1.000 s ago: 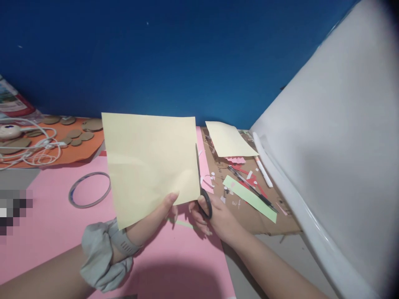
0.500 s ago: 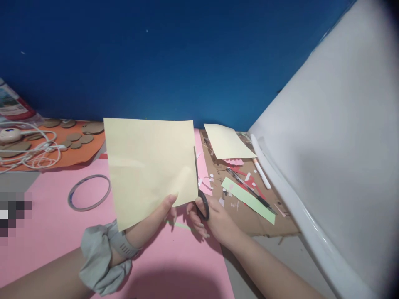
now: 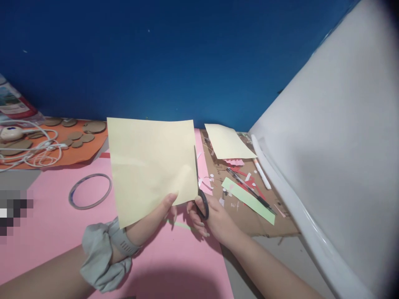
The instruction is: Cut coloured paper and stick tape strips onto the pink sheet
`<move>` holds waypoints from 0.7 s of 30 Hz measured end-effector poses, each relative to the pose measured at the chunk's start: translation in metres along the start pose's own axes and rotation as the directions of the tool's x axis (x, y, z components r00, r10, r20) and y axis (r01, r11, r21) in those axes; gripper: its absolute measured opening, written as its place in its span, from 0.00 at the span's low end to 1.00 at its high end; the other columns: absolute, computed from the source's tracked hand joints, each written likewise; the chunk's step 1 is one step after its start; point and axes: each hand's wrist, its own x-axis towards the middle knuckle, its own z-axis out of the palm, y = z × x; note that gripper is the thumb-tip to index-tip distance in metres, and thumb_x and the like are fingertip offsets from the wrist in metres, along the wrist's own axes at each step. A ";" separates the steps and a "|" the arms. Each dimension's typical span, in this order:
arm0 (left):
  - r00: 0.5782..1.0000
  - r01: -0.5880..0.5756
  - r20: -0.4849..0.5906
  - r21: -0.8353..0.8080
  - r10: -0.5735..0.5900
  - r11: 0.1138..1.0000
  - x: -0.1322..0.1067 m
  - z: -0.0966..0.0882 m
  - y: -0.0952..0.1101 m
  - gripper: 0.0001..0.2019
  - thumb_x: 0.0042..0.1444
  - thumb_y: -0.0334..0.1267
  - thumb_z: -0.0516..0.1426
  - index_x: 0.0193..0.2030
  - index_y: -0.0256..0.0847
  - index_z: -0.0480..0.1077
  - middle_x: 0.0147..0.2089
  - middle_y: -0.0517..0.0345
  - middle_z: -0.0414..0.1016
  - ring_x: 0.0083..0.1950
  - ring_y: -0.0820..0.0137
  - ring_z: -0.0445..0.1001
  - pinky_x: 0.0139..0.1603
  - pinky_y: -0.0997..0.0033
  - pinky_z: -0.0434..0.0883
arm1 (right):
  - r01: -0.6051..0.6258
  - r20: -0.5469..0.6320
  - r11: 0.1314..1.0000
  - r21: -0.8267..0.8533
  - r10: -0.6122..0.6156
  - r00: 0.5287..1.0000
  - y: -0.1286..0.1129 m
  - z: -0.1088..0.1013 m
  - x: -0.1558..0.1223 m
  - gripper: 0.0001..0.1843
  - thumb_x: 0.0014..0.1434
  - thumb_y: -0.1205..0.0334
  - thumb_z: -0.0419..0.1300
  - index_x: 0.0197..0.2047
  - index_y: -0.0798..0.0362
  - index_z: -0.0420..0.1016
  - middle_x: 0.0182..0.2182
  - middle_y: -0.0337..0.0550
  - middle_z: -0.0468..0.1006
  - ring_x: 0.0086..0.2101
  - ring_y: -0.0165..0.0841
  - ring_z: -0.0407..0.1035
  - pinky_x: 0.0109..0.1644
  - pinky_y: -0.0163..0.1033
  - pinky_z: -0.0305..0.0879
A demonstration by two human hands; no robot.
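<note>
A large pale yellow sheet of paper (image 3: pixel 149 162) is held up before me. My left hand (image 3: pixel 163 209) grips its lower edge, thumb on the front and fingers behind. In my right hand (image 3: pixel 215 218) is a pair of scissors (image 3: pixel 203 204) with black handles. Their dark blade points up along the sheet's right edge; whether the paper lies between the blades I cannot tell. A grey scrunchie (image 3: pixel 99 253) and a grey watch band are on my left wrist. Under both hands lies pink paper (image 3: pixel 174 265).
To the right, cardboard (image 3: pixel 258 226) bears another yellow sheet (image 3: pixel 230 141), a pen (image 3: pixel 249 189), a green strip (image 3: pixel 262 207) and scraps. At left are a grey ring (image 3: pixel 72 199), white cables (image 3: pixel 46 155) and cardboard discs (image 3: pixel 95 127) on orange paper (image 3: pixel 90 155). A blue wall (image 3: pixel 174 62) stands behind.
The yellow sheet's left side has shifted very slightly to the right. Both hands and the scissors stay nearly where they were.
</note>
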 end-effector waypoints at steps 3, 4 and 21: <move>1.000 -0.001 0.003 -0.011 0.001 1.000 0.000 0.000 0.001 0.28 0.60 0.55 0.45 0.13 0.44 0.63 0.19 0.60 0.69 0.27 0.68 0.68 0.42 0.67 0.66 | 0.002 -0.012 1.000 0.004 -0.002 1.000 -0.001 0.001 -0.001 0.22 0.58 0.41 0.54 0.29 0.54 0.64 0.14 0.28 0.59 0.11 0.21 0.52 0.12 0.28 0.50; 1.000 0.001 0.000 -0.008 -0.001 1.000 0.000 0.000 0.001 0.28 0.60 0.55 0.45 0.13 0.44 0.63 0.20 0.60 0.70 0.27 0.68 0.68 0.41 0.67 0.66 | 0.004 -0.014 1.000 0.010 -0.004 1.000 -0.002 0.001 -0.001 0.22 0.58 0.41 0.54 0.29 0.54 0.64 0.14 0.28 0.58 0.11 0.21 0.52 0.12 0.28 0.51; 0.998 0.000 -0.058 -0.005 0.000 1.000 -0.001 0.001 0.003 0.28 0.58 0.57 0.47 0.13 0.44 0.64 0.18 0.62 0.68 0.25 0.70 0.64 0.42 0.67 0.64 | 0.019 0.013 1.000 -0.014 -0.018 1.000 -0.002 0.001 -0.001 0.22 0.58 0.41 0.54 0.30 0.54 0.65 0.14 0.28 0.60 0.11 0.21 0.54 0.12 0.27 0.52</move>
